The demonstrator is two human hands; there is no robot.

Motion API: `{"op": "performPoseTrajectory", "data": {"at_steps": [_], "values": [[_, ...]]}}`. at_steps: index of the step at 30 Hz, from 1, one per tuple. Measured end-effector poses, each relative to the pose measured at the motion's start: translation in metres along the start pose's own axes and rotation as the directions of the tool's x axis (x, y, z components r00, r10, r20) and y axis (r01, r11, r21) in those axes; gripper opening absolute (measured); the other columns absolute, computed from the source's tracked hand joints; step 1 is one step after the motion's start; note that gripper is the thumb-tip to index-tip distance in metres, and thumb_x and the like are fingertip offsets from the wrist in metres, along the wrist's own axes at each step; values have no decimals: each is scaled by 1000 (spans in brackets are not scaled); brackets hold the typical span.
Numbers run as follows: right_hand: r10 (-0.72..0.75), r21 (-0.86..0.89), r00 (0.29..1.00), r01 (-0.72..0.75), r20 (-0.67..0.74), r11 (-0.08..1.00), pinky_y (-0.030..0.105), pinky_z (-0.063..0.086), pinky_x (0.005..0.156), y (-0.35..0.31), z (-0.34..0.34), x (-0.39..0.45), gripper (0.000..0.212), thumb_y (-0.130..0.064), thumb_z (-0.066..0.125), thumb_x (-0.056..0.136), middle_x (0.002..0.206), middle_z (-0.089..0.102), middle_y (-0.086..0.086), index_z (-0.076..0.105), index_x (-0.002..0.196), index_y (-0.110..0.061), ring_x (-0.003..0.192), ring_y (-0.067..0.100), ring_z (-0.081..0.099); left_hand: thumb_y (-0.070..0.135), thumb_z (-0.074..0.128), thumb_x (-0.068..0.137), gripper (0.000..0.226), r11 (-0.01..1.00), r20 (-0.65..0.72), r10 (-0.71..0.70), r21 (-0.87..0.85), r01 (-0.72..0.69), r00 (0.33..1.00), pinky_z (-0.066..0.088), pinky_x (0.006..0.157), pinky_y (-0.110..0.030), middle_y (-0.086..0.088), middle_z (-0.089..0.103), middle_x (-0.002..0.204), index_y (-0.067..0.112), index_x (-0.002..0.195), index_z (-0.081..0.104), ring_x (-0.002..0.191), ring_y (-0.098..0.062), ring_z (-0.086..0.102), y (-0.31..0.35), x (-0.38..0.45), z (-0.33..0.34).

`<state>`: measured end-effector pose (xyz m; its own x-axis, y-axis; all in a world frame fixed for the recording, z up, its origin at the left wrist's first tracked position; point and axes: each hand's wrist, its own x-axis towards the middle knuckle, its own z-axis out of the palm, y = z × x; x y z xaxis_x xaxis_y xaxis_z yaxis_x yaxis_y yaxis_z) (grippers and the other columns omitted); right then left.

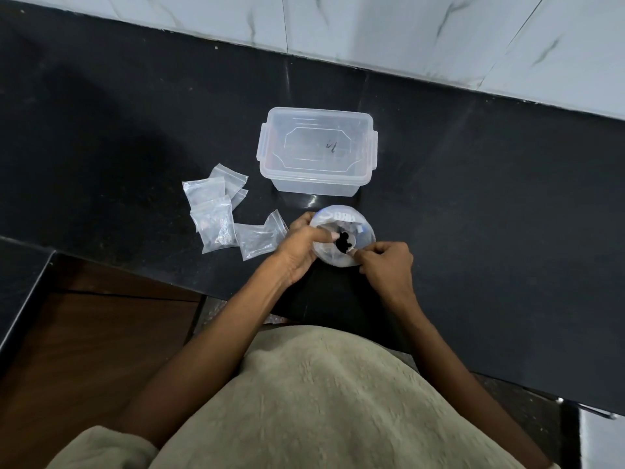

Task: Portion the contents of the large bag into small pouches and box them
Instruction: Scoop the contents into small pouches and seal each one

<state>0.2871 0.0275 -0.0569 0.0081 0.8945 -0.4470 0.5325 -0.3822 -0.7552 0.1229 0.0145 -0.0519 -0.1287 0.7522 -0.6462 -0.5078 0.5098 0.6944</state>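
My left hand (301, 247) and right hand (384, 262) grip the white plastic bag (341, 236) on the black stone counter (473, 198), below the clear lidded box (318, 152), white marble wall (372, 28) behind.

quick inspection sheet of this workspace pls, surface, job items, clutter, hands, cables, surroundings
surface: black stone counter, glossy, a few pale specks
job's things: large bag held open, dark bits inside; small pouches loose to its left; clear box behind it, lid on
clutter: nothing seen
grippers: left hand and right hand both pinch the bag's mouth
cables: nothing seen
surroundings: white marbled wall tiles behind; brown floor lower left
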Motion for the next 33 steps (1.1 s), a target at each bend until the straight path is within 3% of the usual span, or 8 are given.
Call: {"op": "performPoseTrajectory", "data": {"at_steps": [2, 5, 10, 14, 22, 24, 28, 33], "values": [[12, 14, 1000, -12, -11, 1000, 48, 54, 51, 1, 1, 0, 26, -19, 69, 76, 66, 65, 27, 68, 65, 5, 51, 23, 56, -8, 70, 57, 43, 981, -5, 58, 183, -56, 998, 55, 66, -26, -1, 68, 77, 13, 94, 59, 72, -13, 66, 0, -1, 2], [8, 24, 1000, -7, -23, 1000, 45, 52, 50, 2, 2, -1, 26, -18, 66, 74, 65, 64, 28, 66, 64, 6, 49, 20, 52, -5, 72, 78, 29, 904, -64, 163, 409, -123, 984, 48, 59, -17, 4, 64, 76, 19, 89, 58, 63, -2, 60, 1, -3, 8], [-16, 78, 1000, 16, 1, 997, 41, 53, 52, -2, -1, -1, 28, -20, 74, 83, 62, 66, 22, 70, 64, 1, 50, 18, 55, 23, 71, 81, 11, 809, -231, 269, 581, -89, 935, 58, 78, -36, 1, 72, 89, 22, 88, 62, 83, -18, 68, 2, 3, 4], [-44, 157, 997, 34, 64, 987, 26, 48, 51, -6, -5, -6, 26, -21, 79, 86, 54, 64, 6, 74, 64, -8, 47, 11, 54, 29, 66, 85, 12, 818, -263, 251, 572, -59, 932, 58, 85, -40, 0, 73, 94, 22, 94, 65, 90, -20, 71, 3, 0, 4], [-81, 267, 995, 64, 56, 962, 18, 45, 51, -13, -26, -9, 21, -15, 81, 85, 57, 64, 9, 75, 67, -6, 49, 8, 54, 31, 66, 83, 18, 827, -245, 218, 561, -45, 945, 59, 88, -45, 1, 74, 96, 23, 100, 67, 92, -19, 71, 1, -5, 4], [-88, 266, 995, 71, 53, 961, 17, 44, 50, -16, -35, -8, 19, -12, 81, 83, 61, 67, 13, 75, 68, -3, 48, 7, 53, 25, 66, 83, 18, 825, -246, 210, 563, -37, 946, 59, 88, -44, 1, 74, 97, 23, 101, 67, 92, -18, 70, 1, -5, 5], [-63, 228, 997, 50, 49, 972, 15, 41, 46, -18, -52, -2, 18, -5, 78, 82, 50, 64, -2, 75, 64, -8, 44, 4, 50, 23, 66, 79, 19, 825, -238, 199, 564, -32, 951, 59, 87, -44, 0, 74, 96, 23, 99, 66, 91, -19, 71, 3, -6, 7], [-48, 151, 995, 34, 90, 988, 16, 41, 47, -16, -60, 1, 16, -8, 80, 82, 49, 62, -3, 76, 66, -9, 45, 4, 50, 27, 65, 71, 29, 853, -210, 174, 520, -40, 962, 59, 88, -46, -4, 73, 98, 19, 99, 65, 93, -23, 71, 3, -8, 9]]}}
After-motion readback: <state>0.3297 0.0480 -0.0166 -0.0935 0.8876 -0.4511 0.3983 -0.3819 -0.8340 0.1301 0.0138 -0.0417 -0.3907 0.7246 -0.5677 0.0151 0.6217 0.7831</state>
